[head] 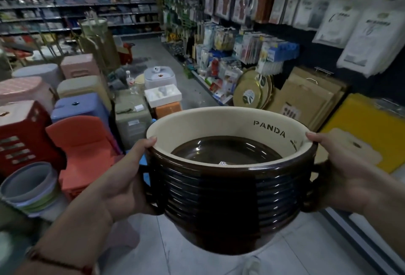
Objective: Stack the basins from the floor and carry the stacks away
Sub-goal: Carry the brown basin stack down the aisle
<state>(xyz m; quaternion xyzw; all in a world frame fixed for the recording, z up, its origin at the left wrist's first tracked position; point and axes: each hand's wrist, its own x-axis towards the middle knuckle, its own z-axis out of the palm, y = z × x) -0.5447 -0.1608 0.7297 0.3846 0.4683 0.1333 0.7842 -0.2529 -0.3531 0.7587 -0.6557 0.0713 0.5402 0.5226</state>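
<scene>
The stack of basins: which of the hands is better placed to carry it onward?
Neither alone. The left hand and right hand grip opposite sides of the stack of basins, thumbs over the rim, so both should carry it.

Stacked basins (210, 189) look like glossy dark-brown plastic, matt cream inside; stools (85, 147) smooth plastic; floor (295, 250) smooth pale tile.

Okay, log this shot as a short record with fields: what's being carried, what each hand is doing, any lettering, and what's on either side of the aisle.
carried: stack of brown basins, nested, held above the floor
left hand: grip on the left side, thumb over the rim
right hand: grip on the right side, thumb over the rim
lettering: PANDA on the cream inner wall
left of aisle: plastic stools in several colours
right of aisle: shelves of packaged goods
</scene>
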